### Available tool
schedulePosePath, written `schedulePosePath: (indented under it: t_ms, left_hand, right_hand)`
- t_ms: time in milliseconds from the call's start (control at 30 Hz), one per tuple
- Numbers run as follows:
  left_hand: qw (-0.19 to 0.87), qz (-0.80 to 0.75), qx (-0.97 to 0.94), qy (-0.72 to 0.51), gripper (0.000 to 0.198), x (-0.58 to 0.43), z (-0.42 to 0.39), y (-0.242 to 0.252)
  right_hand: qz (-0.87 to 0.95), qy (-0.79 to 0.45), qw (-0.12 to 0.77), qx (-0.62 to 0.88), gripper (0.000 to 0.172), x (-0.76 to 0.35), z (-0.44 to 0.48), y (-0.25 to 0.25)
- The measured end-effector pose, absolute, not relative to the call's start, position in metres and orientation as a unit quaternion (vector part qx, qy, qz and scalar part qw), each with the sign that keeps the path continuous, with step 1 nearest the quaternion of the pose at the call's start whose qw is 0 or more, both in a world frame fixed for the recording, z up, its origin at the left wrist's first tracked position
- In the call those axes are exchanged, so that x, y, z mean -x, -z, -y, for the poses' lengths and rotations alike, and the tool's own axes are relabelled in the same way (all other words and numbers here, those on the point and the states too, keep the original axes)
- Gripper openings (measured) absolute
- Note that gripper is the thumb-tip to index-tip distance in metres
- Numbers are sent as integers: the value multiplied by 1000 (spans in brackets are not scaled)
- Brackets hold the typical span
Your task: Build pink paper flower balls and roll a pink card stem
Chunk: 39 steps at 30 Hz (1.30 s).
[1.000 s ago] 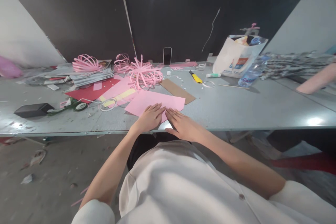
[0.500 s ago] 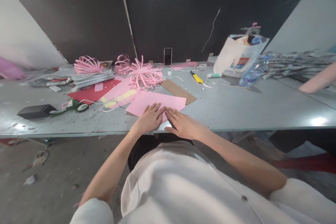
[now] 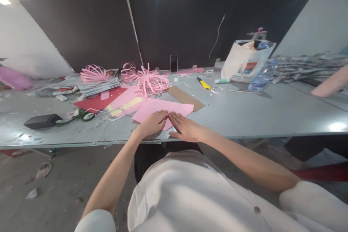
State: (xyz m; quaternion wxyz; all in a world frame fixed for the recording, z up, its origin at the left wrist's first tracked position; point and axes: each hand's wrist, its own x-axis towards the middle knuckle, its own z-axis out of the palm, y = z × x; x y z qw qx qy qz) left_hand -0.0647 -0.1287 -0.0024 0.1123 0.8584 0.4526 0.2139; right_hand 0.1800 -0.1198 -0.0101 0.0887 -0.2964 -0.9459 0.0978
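Note:
A sheet of pink paper (image 3: 174,106) lies near the front edge of the table, its near part under both hands. My left hand (image 3: 153,122) rests on it with the fingers stretched out flat. My right hand (image 3: 186,127) presses beside it, fingers extended and the thumb apart, with its fingertips close to those of my left. Neither hand grips anything. Behind the sheet, a strip of brown cardboard (image 3: 187,98) slants to the right. Loops of pink paper strips (image 3: 152,81) stand just beyond, and a red sheet (image 3: 95,102) lies to the left.
Left on the grey table (image 3: 244,116) are a black box (image 3: 42,121), green-handled scissors (image 3: 81,115) and a white ring (image 3: 115,113). Toward the back are a phone (image 3: 174,63), a yellow cutter (image 3: 203,83), a glue stick (image 3: 221,81), a white bag (image 3: 239,61) and a plastic bottle (image 3: 261,78).
My left hand's fingers have drawn slightly closer to my right hand's on the pink paper. The view has tilted up a little, so the table appears lower.

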Motion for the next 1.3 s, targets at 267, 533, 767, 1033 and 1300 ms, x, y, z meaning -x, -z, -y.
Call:
schedulePosePath:
  t_ms: [267, 533, 767, 1033, 1300]
  left_hand:
    - [107, -464, -843, -249, 28, 52, 142, -9]
    - [46, -482, -839, -250, 28, 34, 178, 0]
    - [27, -448, -852, -270, 34, 43, 188, 13]
    - [-2, -472, -849, -237, 45, 37, 190, 12]
    - [29, -485, -850, -202, 42, 35, 189, -1]
  right_hand:
    - [939, -141, 62, 307, 116, -173, 114, 7]
    - [943, -135, 72, 295, 118, -174, 106, 19]
    - [938, -153, 79, 300, 115, -173, 107, 17]
    - [935, -168, 79, 302, 115, -173, 110, 14]
    - [938, -173, 76, 291, 112, -174, 107, 14]
